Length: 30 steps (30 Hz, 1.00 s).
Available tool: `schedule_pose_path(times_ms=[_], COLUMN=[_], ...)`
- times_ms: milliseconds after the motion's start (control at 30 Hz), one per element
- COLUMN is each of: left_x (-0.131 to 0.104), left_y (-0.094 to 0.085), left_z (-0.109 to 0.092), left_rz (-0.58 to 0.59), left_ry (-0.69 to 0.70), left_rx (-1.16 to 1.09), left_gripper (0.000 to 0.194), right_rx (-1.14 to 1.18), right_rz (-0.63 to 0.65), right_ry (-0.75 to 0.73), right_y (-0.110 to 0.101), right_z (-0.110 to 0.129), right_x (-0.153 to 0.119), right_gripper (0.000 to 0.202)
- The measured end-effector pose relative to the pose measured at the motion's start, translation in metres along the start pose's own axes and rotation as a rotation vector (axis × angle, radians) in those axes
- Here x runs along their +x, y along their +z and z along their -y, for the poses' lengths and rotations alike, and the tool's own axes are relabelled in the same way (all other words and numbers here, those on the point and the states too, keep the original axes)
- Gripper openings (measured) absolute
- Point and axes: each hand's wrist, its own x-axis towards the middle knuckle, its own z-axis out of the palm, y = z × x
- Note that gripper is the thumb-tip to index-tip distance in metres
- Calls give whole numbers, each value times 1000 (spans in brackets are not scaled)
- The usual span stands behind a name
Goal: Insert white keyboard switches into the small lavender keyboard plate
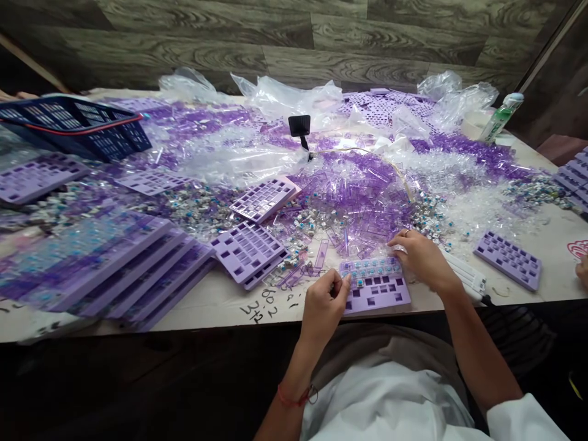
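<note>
A purple keyboard-like plate (377, 296) with rows of square holes lies at the table's front edge. Small blue-and-clear pieces (371, 267) fill its upper rows, while the lower holes show dark. My left hand (325, 300) is at the plate's left side, fingers curled together near a blue piece; what is in them, if anything, is hidden. At the upper right corner, my right hand (420, 257) has its thumb and forefinger pinched on a small clear piece (400, 248). Beyond the plate lies a heap of clear purple strips (362, 196).
To the left stand stacked purple plates (151, 275), and two more plates (250, 251) lie closer. A blue basket (73, 125) is at the far left. White-and-blue small parts (432, 214), plastic bags (294, 101) and a green bottle (500, 119) spread behind. Another person's hand (582, 269) shows at right.
</note>
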Motion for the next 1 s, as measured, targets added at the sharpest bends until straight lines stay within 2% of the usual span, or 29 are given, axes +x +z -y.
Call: schedule_pose_path(times_ms=[200, 333, 433, 567, 700, 833, 1000], left_x=[1, 1, 1, 2, 2, 1, 0], left_y=[0, 0, 0, 0, 0, 0, -1], left_z=[1, 0, -2, -3, -2, -3, -5], left_rz=[14, 32, 53, 64, 63, 78, 96], left_ry=[0, 1, 7, 22, 36, 30, 21], left_rx=[-11, -14, -12, -16, -22, -23, -12], left_gripper=[39, 39, 39, 38, 38, 35, 32], right_rx=[118, 341, 439, 526, 571, 585, 564], right_rz=[-47, -157, -219, -190, -143, -175, -146], right_ry=[-17, -128, -223, -309, -302, -290, -291], right_y=[2, -3, -3, 9, 24, 36, 41], right_z=[-9, -7, 3, 26, 41, 43, 42], right_x=[-1, -4, -11, -27, -39, -42, -41], right_gripper=[21, 17, 16, 24, 33, 33, 36])
